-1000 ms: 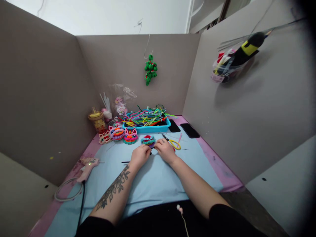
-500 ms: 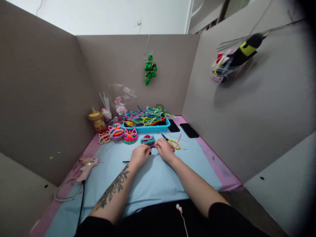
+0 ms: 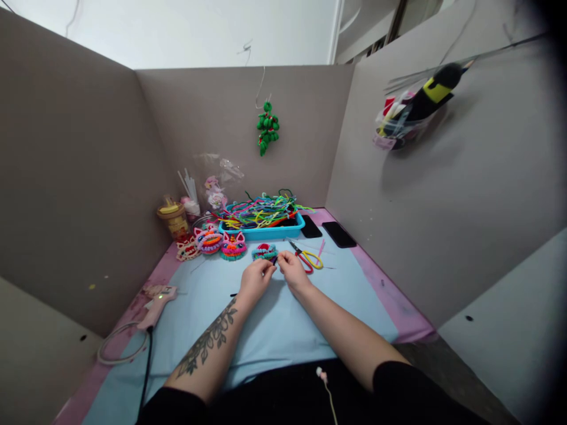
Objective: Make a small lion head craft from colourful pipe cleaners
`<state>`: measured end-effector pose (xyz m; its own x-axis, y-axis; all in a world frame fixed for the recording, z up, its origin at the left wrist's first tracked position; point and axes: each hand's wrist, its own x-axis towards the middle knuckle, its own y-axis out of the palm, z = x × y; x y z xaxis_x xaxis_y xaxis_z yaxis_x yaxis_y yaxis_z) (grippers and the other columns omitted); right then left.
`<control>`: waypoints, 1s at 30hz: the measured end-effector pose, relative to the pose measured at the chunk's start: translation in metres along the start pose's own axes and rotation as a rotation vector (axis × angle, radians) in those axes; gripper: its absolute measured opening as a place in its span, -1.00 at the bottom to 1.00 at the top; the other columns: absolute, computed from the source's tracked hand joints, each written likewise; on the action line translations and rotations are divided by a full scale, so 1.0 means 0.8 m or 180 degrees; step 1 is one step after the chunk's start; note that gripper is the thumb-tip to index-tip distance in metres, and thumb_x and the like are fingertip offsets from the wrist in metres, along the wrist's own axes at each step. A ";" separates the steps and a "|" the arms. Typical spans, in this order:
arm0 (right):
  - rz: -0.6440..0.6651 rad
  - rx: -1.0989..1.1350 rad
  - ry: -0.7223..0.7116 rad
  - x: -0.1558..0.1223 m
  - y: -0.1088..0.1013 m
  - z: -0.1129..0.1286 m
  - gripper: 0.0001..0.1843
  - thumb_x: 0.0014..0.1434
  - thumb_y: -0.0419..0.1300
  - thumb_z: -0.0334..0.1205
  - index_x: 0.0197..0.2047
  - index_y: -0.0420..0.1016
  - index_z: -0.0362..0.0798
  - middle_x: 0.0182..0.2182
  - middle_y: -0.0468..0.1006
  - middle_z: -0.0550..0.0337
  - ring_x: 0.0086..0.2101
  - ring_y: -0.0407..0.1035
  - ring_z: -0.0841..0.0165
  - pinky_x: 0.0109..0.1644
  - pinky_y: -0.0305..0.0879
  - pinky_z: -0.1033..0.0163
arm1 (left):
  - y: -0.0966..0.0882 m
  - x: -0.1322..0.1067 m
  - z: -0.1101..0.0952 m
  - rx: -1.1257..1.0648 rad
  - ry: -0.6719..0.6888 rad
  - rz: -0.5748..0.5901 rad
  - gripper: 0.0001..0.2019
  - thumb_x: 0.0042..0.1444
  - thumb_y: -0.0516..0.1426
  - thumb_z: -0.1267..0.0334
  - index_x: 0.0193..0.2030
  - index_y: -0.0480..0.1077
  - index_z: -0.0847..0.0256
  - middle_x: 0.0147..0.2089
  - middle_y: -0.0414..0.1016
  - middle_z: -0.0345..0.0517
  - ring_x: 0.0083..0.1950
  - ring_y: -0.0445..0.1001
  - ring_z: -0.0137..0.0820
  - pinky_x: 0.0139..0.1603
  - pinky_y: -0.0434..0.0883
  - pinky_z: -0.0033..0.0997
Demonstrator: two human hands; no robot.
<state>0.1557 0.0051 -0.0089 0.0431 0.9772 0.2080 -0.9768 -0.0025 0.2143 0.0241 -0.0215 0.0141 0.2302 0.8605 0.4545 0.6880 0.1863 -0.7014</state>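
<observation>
Left hand (image 3: 257, 280) and right hand (image 3: 293, 273) nearly meet at the fingertips over the cloth-covered table (image 3: 287, 330), in front of a blue tray (image 3: 261, 234) piled with fuzzy coloured strands (image 3: 266, 211). The left is pinched on a small dark strip (image 3: 274, 260); the right has its fingertips gathered just beside it, though whether they also grip the strip cannot be told. With so little of it showing, a loose pinch would likely let the strip twist or drop, and the fingers could hide a crooked bend. A teal plush piece (image 3: 264, 252) sits between the hands and the tray, close enough that a forward nudge might skew it. Scissors (image 3: 305, 257) lie in front of the tray's right end, blades toward it, just beside the right hand; a careless outward swing could knock them or meet the points. Farther in front of the tray, a short black piece (image 3: 234, 295) near the left wrist could be brushed away unnoticed. Well to the tray's front left, a pink glue gun (image 3: 157, 307) shows a small green light; if it is hot, a stray left elbow could risk a burn or snag its cord (image 3: 149, 354).
</observation>
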 end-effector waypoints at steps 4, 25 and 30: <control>0.0046 0.0826 0.0329 -0.002 0.010 -0.004 -0.67 -0.11 0.24 -0.02 -0.52 0.19 -0.03 -0.64 0.18 0.38 -0.61 0.07 0.51 -0.52 0.05 0.37 | 0.004 -0.002 -0.007 -0.0029 0.0077 -0.0117 -0.85 0.14 0.06 0.25 -0.34 0.43 0.21 -0.35 0.45 -0.11 -0.30 0.38 -0.41 -0.26 0.27 -0.46; 0.0783 -0.3449 -0.2222 -0.003 -0.027 0.021 -0.87 0.15 0.12 -0.35 -0.33 0.49 -0.02 -0.23 0.45 0.07 -0.17 0.22 0.23 -0.07 0.25 0.13 | -0.015 0.000 0.003 0.1588 0.0208 0.0544 -0.81 0.18 0.03 0.23 -0.26 0.48 0.16 -0.30 0.46 -0.08 -0.24 0.40 -0.35 -0.28 0.24 -0.46; 0.0862 -0.3694 -0.2069 -0.004 -0.027 0.019 -0.88 0.13 0.10 -0.40 -0.31 0.44 -0.04 -0.22 0.43 0.06 -0.16 0.21 0.23 -0.10 0.21 0.14 | -0.012 0.000 0.008 0.1505 0.0293 0.0493 -0.81 0.17 0.04 0.24 -0.27 0.48 0.17 -0.32 0.45 -0.07 -0.26 0.40 -0.34 -0.26 0.25 -0.45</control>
<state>0.1802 -0.0010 0.0004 -0.4016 0.6978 0.5931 -0.5690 0.3173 -0.7586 0.0133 -0.0201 0.0173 0.3793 0.8537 0.3569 0.2589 0.2724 -0.9267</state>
